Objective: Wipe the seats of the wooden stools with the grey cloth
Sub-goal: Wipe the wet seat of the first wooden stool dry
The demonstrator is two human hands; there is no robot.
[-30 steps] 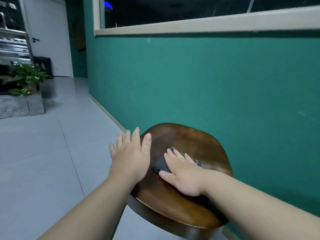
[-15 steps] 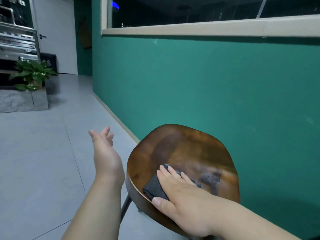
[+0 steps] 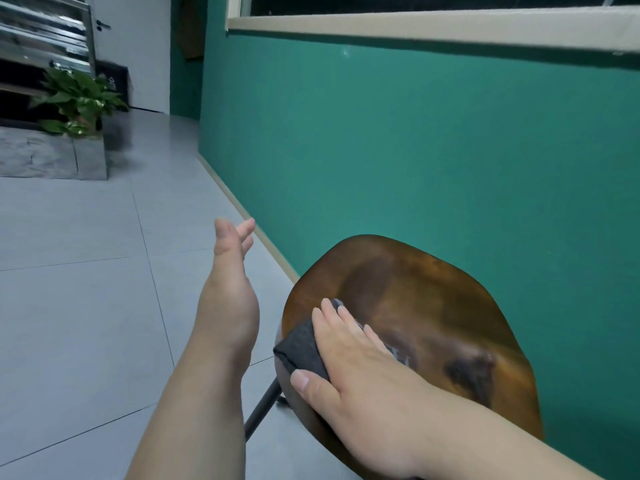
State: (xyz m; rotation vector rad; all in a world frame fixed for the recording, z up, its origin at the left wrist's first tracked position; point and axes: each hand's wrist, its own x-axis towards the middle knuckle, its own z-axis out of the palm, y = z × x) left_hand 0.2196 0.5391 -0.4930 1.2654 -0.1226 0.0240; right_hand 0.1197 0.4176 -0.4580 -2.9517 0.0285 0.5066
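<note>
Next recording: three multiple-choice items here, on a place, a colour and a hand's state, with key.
1. Where on the stool seat is the grey cloth? A left edge; B centre; C far rim.
2. The wall is: A white; B green; C red.
3. The left hand is: A gripping the seat; B open in air; C pinching the cloth.
Key: 1 A, right hand presses it there. 2 B, teal-green paint. 3 B, fingers straight, touching nothing.
</note>
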